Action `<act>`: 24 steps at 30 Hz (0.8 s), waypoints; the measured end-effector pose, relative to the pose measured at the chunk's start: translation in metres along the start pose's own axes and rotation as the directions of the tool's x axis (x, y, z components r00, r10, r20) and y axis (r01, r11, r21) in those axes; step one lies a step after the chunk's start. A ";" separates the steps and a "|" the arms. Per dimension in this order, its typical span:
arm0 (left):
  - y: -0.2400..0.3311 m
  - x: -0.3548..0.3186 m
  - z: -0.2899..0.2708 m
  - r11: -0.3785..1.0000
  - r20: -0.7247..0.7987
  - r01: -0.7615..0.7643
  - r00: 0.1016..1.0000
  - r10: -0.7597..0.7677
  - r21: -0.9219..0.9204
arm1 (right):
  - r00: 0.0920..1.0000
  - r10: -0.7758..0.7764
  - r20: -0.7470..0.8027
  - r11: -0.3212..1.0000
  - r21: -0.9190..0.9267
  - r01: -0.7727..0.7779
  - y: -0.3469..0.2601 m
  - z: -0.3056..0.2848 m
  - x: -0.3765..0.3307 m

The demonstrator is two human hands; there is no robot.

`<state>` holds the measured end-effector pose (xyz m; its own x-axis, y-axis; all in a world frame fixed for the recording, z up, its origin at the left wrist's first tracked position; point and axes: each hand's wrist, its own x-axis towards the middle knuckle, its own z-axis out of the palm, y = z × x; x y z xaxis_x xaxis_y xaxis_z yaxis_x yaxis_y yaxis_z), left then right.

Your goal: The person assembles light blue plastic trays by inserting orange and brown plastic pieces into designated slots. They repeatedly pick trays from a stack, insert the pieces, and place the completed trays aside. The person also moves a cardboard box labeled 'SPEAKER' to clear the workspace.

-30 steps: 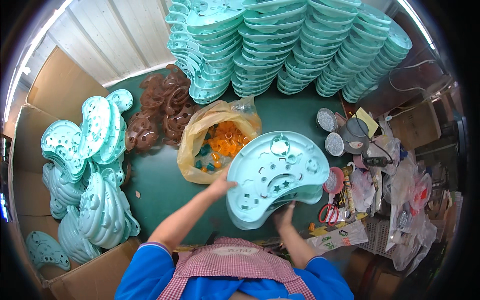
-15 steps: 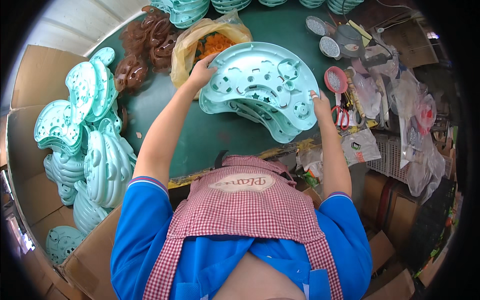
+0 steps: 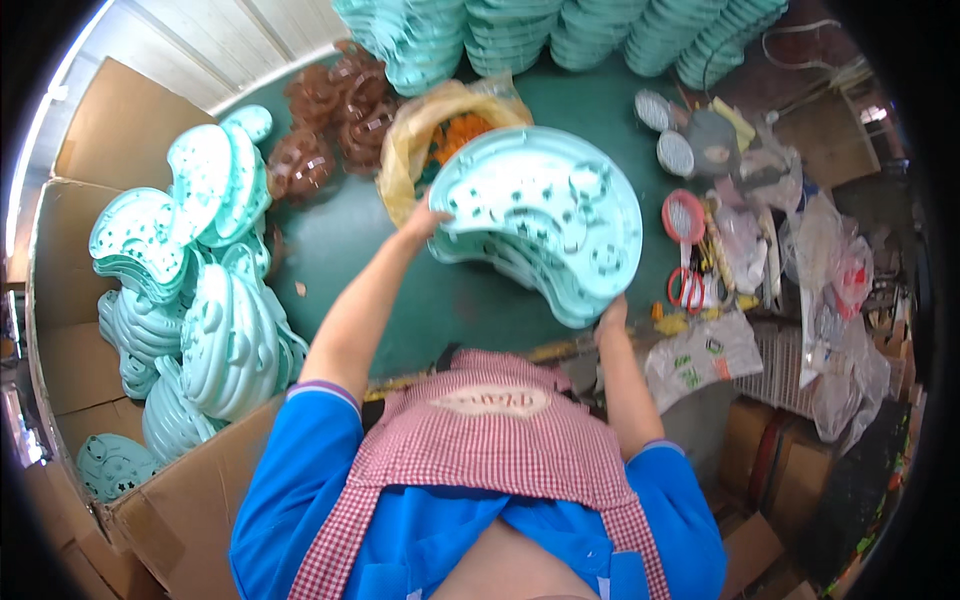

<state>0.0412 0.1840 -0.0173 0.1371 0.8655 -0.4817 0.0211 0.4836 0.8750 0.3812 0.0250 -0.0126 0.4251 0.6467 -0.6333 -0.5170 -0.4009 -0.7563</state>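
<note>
Both my hands carry a stack of mint-green, bean-shaped plastic shells (image 3: 545,190) over the green table. The top shell shows cut-outs and raised posts. My left hand (image 3: 425,218) is closed on the stack's left edge. At the lower right end, my right hand (image 3: 612,316) grips it, its fingers mostly hidden under the rim. Just behind the stack lies an open yellowish plastic bag (image 3: 400,160) with small orange parts (image 3: 462,130) in it.
At the left, a cardboard box (image 3: 100,400) holds piled mint shells (image 3: 228,335). Brown plastic parts (image 3: 300,165) lie at the back left of the table (image 3: 335,250); tall shell stacks (image 3: 510,35) line its far side. Bowls of screws (image 3: 675,155) and red-handled scissors (image 3: 686,288) are at the right.
My view has shifted, showing more of the far stacks. My right hand has slid from the stack's right side to its lower right end; the left still holds on.
</note>
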 end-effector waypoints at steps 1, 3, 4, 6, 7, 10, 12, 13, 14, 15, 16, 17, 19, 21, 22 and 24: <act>-0.002 -0.002 0.001 0.999 0.014 0.026 1.000 -0.026 -0.042 | 0.999 0.019 -0.040 0.998 0.059 -0.017 -0.006 0.010 -0.010; 0.025 -0.027 0.024 0.994 0.021 0.062 0.998 -0.061 -0.090 | 0.985 -0.173 0.009 0.977 0.127 0.170 0.008 -0.013 0.004; 0.005 -0.019 0.000 0.996 0.023 -0.071 0.997 0.072 -0.062 | 0.975 -0.207 0.076 0.971 0.141 0.195 0.007 -0.002 -0.003; 0.032 -0.036 -0.001 0.986 0.042 -0.067 0.996 0.075 -0.155 | 0.975 -0.179 0.132 0.932 0.341 0.125 -0.024 0.002 -0.025; 0.055 -0.045 -0.004 0.977 0.072 -0.072 0.993 0.088 -0.200 | 0.931 -0.164 0.327 0.913 0.408 0.018 -0.039 -0.006 -0.021; 0.130 -0.063 -0.040 0.961 0.117 -0.143 0.978 0.174 -0.238 | 0.620 -0.183 0.763 0.975 0.062 0.211 -0.088 0.002 -0.025; 0.184 -0.068 -0.070 0.937 0.115 -0.258 0.950 0.290 -0.236 | 0.484 -0.107 0.869 0.990 0.137 -0.028 -0.131 0.046 -0.038; 0.210 -0.070 -0.088 0.920 0.062 -0.193 0.972 0.227 -0.342 | 0.480 -0.138 0.866 0.989 0.147 0.019 -0.148 0.074 -0.047; 0.251 -0.094 -0.076 0.842 -0.018 -0.372 0.917 0.397 -0.391 | 0.492 -0.168 0.854 0.985 0.159 0.060 -0.159 0.103 -0.054; 0.259 -0.073 -0.120 0.670 -0.070 -0.674 0.719 0.691 -0.311 | 0.468 -0.191 0.863 0.982 0.174 0.080 -0.168 0.144 -0.064; 0.289 -0.091 -0.103 0.604 -0.272 -0.636 0.763 0.586 -0.481 | 0.437 -0.246 0.865 0.968 0.244 0.063 -0.178 0.179 -0.068; 0.298 -0.093 -0.113 0.524 -0.418 -0.750 0.661 0.624 -0.404 | 0.384 -0.302 0.872 0.949 0.315 0.032 -0.190 0.218 -0.067; 0.287 -0.081 -0.121 0.523 -0.649 -0.846 0.454 0.610 -0.099 | 0.222 -0.255 0.941 0.917 0.308 -0.255 -0.207 0.281 -0.019; 0.244 -0.068 -0.121 0.650 -0.617 -0.750 0.569 0.544 -0.118 | 0.143 -0.269 0.953 0.855 0.304 -0.421 -0.238 0.361 -0.024; 0.213 -0.060 -0.125 0.716 -0.518 -0.666 0.696 0.498 -0.207 | 0.112 -0.300 0.947 0.845 0.318 -0.429 -0.251 0.397 -0.012; 0.162 -0.062 -0.107 0.854 -0.471 -0.513 0.775 0.422 -0.080 | 0.272 -0.337 0.901 0.876 0.406 -0.260 -0.275 0.459 0.013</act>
<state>-0.0701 0.2225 0.1497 -0.3516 0.9358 -0.0269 -0.1313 -0.0208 0.9911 0.1881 0.4410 0.2626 -0.3798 0.8961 0.2299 -0.8652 -0.2560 -0.4312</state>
